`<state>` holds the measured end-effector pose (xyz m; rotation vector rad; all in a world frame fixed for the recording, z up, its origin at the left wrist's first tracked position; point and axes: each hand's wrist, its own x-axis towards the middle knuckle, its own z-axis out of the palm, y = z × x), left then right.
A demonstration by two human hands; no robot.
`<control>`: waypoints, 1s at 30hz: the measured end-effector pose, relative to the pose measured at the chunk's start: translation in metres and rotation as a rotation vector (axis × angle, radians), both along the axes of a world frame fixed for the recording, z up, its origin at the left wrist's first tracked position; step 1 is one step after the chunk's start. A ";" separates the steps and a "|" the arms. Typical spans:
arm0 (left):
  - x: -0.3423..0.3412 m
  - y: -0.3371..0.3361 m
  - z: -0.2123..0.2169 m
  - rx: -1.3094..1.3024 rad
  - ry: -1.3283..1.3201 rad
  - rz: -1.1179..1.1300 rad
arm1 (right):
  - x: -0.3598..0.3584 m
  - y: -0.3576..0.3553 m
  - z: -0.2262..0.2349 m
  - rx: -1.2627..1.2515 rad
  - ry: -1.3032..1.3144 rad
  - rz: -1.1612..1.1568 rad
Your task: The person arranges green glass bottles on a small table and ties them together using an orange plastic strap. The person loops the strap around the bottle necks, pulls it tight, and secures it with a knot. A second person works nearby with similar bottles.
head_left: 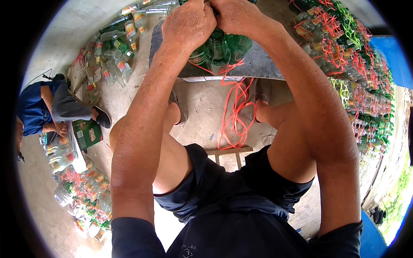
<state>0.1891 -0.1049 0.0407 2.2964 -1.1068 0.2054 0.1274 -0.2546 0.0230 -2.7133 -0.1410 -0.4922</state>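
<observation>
On the right, bundled bottles point(344, 77) are stacked high, probably to save room. At the far middle, the dark tabletop point(264, 62) carries green bottles point(217, 52), bunched upright. Above them the left hand point(189, 22) and right hand point(239, 17) meet; I cannot tell what they pinch. Red cord point(223, 131) skirts the bunch's near side, perhaps keeping it close, its slack hanging below.

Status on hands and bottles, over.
Left hand, right hand close together at green bottles; grip hidden. Bottles upright on dark table. Red cord over edge.
</observation>
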 end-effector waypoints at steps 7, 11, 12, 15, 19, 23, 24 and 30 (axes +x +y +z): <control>0.000 0.000 -0.001 -0.007 0.005 -0.006 | 0.000 0.001 0.001 0.003 0.008 -0.010; 0.001 0.001 -0.002 -0.018 -0.009 -0.020 | 0.000 0.000 -0.001 -0.003 -0.004 -0.005; 0.001 0.001 -0.002 -0.017 -0.011 -0.020 | 0.000 0.000 -0.001 -0.009 -0.006 0.003; 0.001 0.001 -0.002 -0.010 -0.008 -0.019 | 0.001 -0.001 -0.002 -0.020 -0.001 0.002; -0.001 0.000 0.001 0.004 0.015 -0.007 | 0.002 -0.001 -0.001 -0.058 0.023 0.004; -0.001 0.000 0.001 0.005 0.020 -0.009 | 0.000 0.000 0.001 -0.042 0.058 -0.024; -0.001 0.000 0.001 0.007 0.023 -0.006 | 0.000 0.001 0.002 -0.038 0.059 -0.022; -0.001 0.000 0.001 0.012 0.025 0.000 | -0.002 0.005 0.009 -0.007 0.092 -0.064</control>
